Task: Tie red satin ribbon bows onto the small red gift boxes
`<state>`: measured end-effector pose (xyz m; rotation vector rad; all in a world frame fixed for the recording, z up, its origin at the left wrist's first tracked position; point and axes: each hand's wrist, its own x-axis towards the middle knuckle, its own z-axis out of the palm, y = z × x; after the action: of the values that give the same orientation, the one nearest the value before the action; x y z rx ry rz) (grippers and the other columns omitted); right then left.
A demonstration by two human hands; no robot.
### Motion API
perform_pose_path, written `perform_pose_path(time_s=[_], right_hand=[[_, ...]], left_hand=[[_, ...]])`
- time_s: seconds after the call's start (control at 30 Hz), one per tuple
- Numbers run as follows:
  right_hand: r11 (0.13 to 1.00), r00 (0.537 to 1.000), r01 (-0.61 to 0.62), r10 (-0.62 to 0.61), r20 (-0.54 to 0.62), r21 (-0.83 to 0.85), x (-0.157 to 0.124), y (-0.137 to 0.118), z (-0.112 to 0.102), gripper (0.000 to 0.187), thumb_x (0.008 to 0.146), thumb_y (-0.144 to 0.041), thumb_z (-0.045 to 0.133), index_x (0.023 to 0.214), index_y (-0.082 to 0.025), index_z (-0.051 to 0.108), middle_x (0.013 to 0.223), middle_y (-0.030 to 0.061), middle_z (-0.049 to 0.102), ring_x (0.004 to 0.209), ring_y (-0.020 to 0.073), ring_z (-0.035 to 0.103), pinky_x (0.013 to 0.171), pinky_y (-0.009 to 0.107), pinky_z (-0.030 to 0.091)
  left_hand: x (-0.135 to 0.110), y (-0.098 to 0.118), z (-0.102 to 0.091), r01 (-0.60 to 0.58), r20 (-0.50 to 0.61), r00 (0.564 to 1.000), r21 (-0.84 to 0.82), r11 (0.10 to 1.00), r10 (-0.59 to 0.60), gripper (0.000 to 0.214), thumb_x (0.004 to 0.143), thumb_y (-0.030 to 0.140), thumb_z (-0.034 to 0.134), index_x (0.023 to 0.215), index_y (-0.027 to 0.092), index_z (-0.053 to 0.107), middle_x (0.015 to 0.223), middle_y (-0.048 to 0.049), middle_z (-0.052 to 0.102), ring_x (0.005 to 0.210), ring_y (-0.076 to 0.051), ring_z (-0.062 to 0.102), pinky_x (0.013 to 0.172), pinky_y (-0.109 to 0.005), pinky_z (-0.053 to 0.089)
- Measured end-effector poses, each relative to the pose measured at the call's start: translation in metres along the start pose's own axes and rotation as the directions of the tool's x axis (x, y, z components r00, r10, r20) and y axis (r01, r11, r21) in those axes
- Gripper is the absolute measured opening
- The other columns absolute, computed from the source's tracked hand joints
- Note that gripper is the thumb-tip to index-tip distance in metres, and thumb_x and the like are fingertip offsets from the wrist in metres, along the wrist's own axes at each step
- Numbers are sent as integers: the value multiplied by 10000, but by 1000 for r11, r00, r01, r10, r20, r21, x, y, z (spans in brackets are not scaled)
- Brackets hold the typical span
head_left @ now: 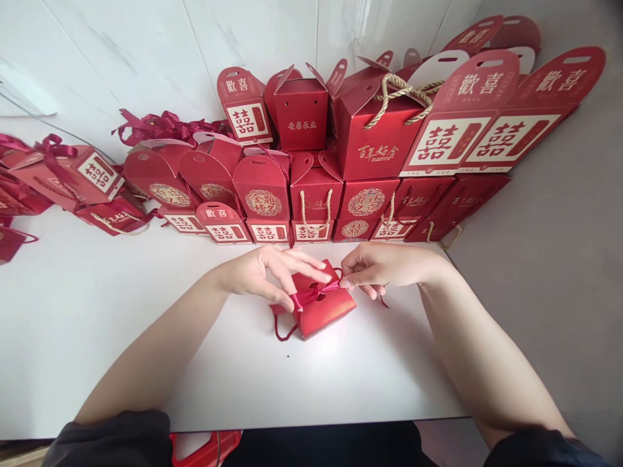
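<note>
A small red gift box [325,312] lies on the white table [146,305] in front of me, with a dark red ribbon [308,297] across its top. My left hand [265,272] rests over the box's left side, thumb and fingers pinching a loop of the ribbon. At the box's right edge, my right hand [384,267] is closed on the ribbon's other end and holds it taut. A thin red cord [282,332] trails from the box's left corner.
Several red gift boxes [370,136] with gold characters and rope handles are stacked along the wall at the table's back. More ribboned boxes [73,175] and loose red ribbons [160,126] lie at the back left. The table's right edge [448,259] drops to grey floor.
</note>
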<state>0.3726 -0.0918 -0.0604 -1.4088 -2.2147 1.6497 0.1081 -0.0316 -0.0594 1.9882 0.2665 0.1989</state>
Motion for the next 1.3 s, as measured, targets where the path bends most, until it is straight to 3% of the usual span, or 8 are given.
perform_pose_path(time_s=[0.13, 0.3, 0.5, 0.63, 0.77, 0.87, 1.03, 1.3], right_hand=[[1000, 1000, 1, -1, 6, 14, 1, 0, 0, 255, 886, -386, 550, 744, -175, 571, 584, -8, 594, 509, 120, 527, 498, 235, 422], [1000, 1000, 15, -16, 21, 15, 2, 4, -1, 318, 892, -447, 555, 740, -168, 574, 596, -7, 587, 531, 116, 533, 502, 226, 418], [997, 995, 69, -72, 72, 43, 3, 7, -6, 365, 885, -503, 593, 786, -153, 631, 650, -7, 592, 582, 98, 543, 529, 206, 421], [976, 978, 158, -175, 111, 151, 2, 8, -9, 347, 898, -464, 611, 802, -134, 663, 688, 13, 635, 604, 90, 551, 581, 210, 456], [905, 927, 290, -346, 144, 311, 2, 10, -10, 266, 926, -360, 605, 882, -120, 711, 670, 25, 660, 596, 95, 571, 607, 223, 486], [864, 911, 351, -404, 82, 361, 6, 10, -7, 251, 936, -328, 593, 1029, -125, 709, 661, 23, 672, 557, 93, 566, 556, 217, 477], [912, 940, 321, -339, 27, 254, 13, 0, 8, 332, 941, -296, 569, 1254, -193, 610, 701, 5, 690, 477, 68, 500, 449, 175, 412], [971, 973, 227, -223, -58, 80, 10, -16, 24, 363, 941, -271, 518, 1297, -243, 583, 617, -22, 655, 463, 87, 499, 441, 178, 407]], left_hand=[[9, -21, 15, -8, -82, 997, -174, 985, -7, 119, 764, 387, 757, 735, 279, 799, 870, -76, 783, 1165, -252, 627, 1213, -509, 93], [15, -38, 25, 23, -239, 969, -162, 986, -62, 144, 709, 344, 809, 654, 214, 778, 732, -50, 746, 920, -204, 676, 1211, -518, 31], [16, -40, 26, 39, -257, 963, -142, 989, -75, 158, 681, 290, 831, 789, 185, 784, 840, -56, 747, 831, -161, 674, 1209, -493, 126], [14, -40, 23, 73, -190, 975, -199, 977, -111, 323, 705, 264, 814, 1011, 176, 756, 729, -31, 734, 764, -147, 664, 1045, -438, 438], [12, -38, 19, 93, -147, 981, -221, 971, -128, 293, 694, 241, 819, 971, 164, 761, 842, -63, 747, 775, -151, 673, 870, -346, 540], [12, -36, 19, 108, -120, 983, -217, 970, -136, 280, 683, 237, 824, 943, 154, 766, 914, -84, 746, 783, -157, 674, 824, -324, 553], [13, -36, 19, 118, -108, 983, -243, 963, -148, 281, 691, 237, 817, 949, 147, 753, 912, -77, 733, 853, -174, 679, 859, -328, 547], [12, -30, 19, 117, -101, 985, -198, 973, -139, 263, 694, 249, 812, 925, 145, 740, 960, -73, 704, 918, -184, 655, 889, -325, 516]])
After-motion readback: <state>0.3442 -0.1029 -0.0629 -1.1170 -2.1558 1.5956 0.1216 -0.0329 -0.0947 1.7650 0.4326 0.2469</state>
